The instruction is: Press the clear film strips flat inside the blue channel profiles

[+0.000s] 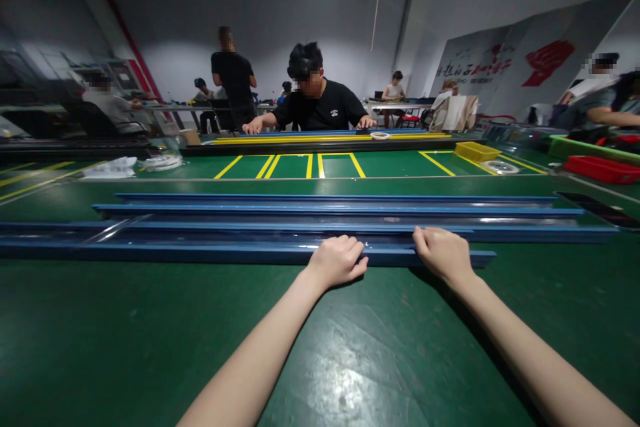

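Both the left hand [337, 259] and right hand [443, 252] grip the blue rail's [200, 253] near edge.

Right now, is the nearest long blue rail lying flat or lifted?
Flat: the long blue rail rests lengthwise on the green tabletop.

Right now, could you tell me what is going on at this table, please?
A person has both hands on the nearest blue rail, one of several long blue rails lying side by side across the green table. The left hand and right hand sit close together, fingers curled over the rail's top edge. Across the table, a person in a black shirt has both hands on similar long strips. A yellow tray and a red tray sit off to the right.
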{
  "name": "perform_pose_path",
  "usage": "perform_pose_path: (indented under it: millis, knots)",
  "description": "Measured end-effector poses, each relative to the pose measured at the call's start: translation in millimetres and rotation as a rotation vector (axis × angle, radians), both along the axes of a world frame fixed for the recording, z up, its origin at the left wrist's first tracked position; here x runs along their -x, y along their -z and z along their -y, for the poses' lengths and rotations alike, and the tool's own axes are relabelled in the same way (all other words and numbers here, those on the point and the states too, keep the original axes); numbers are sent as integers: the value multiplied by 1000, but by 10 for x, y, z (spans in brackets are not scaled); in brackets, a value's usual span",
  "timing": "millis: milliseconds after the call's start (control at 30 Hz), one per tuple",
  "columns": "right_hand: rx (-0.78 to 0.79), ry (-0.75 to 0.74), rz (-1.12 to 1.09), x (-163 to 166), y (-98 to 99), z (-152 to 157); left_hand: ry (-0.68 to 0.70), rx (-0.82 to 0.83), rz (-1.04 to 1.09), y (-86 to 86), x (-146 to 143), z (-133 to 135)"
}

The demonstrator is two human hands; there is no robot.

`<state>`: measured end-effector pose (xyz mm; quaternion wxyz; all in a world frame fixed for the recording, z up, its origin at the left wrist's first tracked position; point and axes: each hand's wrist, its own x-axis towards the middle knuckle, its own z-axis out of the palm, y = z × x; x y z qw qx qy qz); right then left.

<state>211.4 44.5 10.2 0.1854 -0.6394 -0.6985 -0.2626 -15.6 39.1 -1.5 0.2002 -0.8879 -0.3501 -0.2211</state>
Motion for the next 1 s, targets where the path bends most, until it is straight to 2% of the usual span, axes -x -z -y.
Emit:
perform_pose_path:
  millis: [167, 300, 400, 667, 1000]
  knots:
    - [-82, -37, -1, 113, -21, 40, -10, 13, 20, 8, -10, 10]
    - [-214, -211, 16, 378, -33, 60, -1, 5, 25, 2, -8, 24]
    - [-245, -291, 17, 547, -12, 44, 0, -8, 35, -1, -2, 30]
    - [-274, -272, -22, 549, 89, -6, -35, 22, 101, 30, -24, 24]
    - [-298, -340, 36, 556, 43, 24, -73, 108, 144, -48, -56, 86]
